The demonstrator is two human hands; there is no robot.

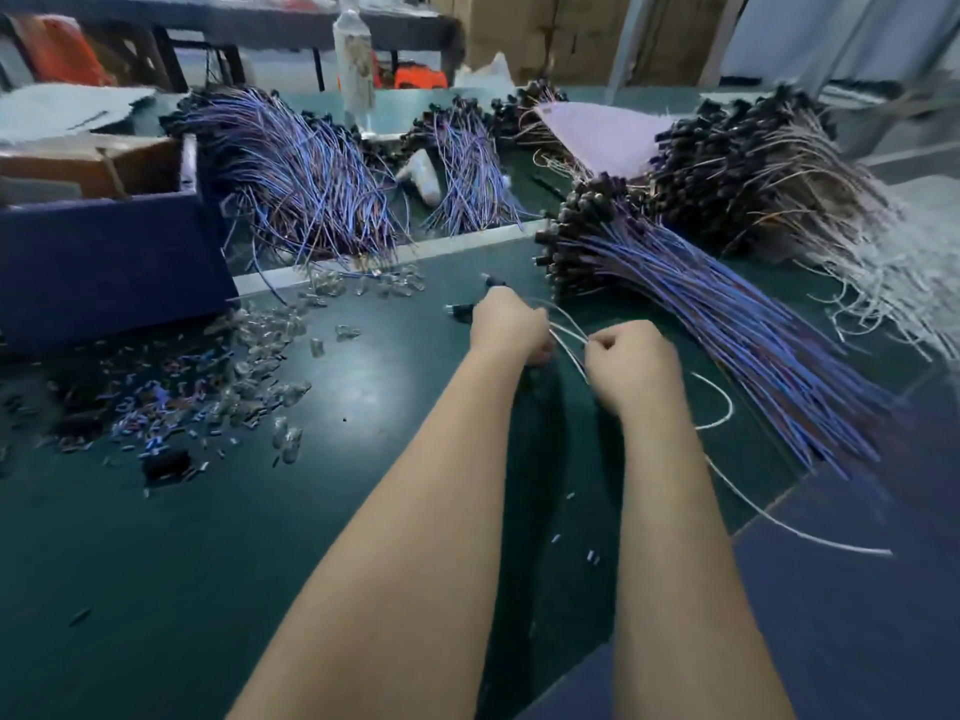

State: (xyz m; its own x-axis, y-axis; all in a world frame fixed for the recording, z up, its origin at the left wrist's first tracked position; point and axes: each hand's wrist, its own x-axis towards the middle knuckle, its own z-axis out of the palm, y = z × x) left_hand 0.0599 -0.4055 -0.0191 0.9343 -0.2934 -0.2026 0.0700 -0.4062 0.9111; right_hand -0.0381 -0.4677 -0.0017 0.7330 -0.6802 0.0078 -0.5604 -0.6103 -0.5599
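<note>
Noted dark green on table mat (156, 563), navy on surface (857, 589) at lower right. Saw white on loose wires (569, 337) at centre, black on plugs (460, 310). Found blue and violet streaks, some brown, in right wire bundle (727, 324), black at its heads. Found same mix in left wire pile (301, 184). Marked off-white wire heap (893, 272), navy box (104, 262), pale pink sheet (608, 137), clear caps (270, 330), orange lump (421, 75).

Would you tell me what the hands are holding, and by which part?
They hold thin white wires: the left hand grips them just behind their black plug ends, and the right hand pinches them farther along the strands.
</note>
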